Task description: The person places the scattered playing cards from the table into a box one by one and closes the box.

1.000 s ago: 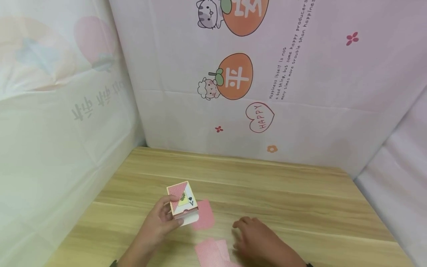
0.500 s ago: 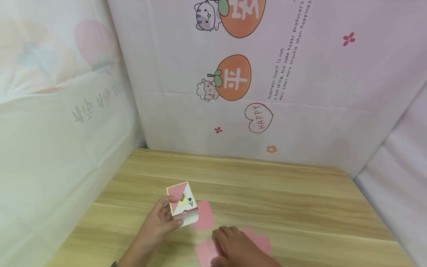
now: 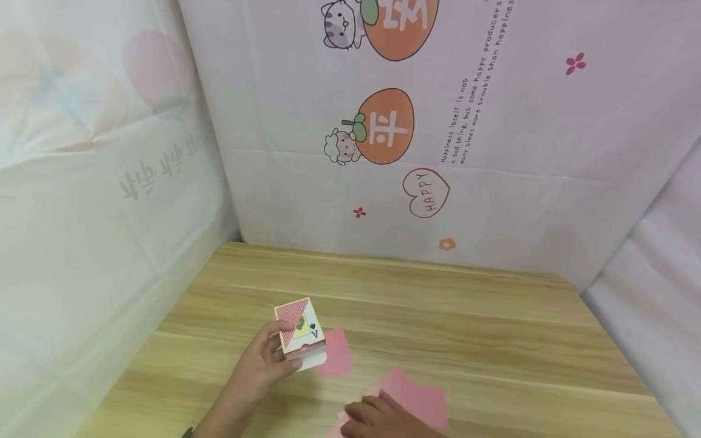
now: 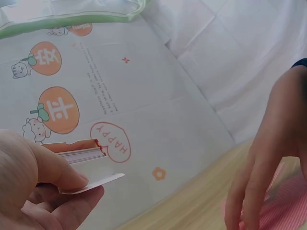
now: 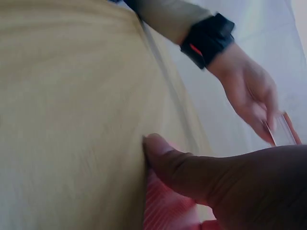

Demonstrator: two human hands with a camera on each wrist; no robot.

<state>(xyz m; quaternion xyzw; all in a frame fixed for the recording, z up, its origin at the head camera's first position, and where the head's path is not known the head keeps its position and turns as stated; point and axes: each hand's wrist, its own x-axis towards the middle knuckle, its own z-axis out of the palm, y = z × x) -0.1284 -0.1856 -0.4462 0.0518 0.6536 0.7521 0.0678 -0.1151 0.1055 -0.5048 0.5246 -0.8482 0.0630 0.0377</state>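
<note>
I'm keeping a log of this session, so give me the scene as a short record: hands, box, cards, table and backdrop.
Left hand: grips the card box
Box face: ace of spades print
Box end: open, flap out, what look like card edges inside
Right hand: touches the near pink cards
Far pink patch: partly hidden by the box, card count unclear
Table: light wood grain
Backdrop: pale cloth, orange fruit prints, heart reading HAPPY

Black left wrist strap (image 5: 207,40), red mark (image 5: 195,49), dark right wristband (image 4: 301,63)
</note>
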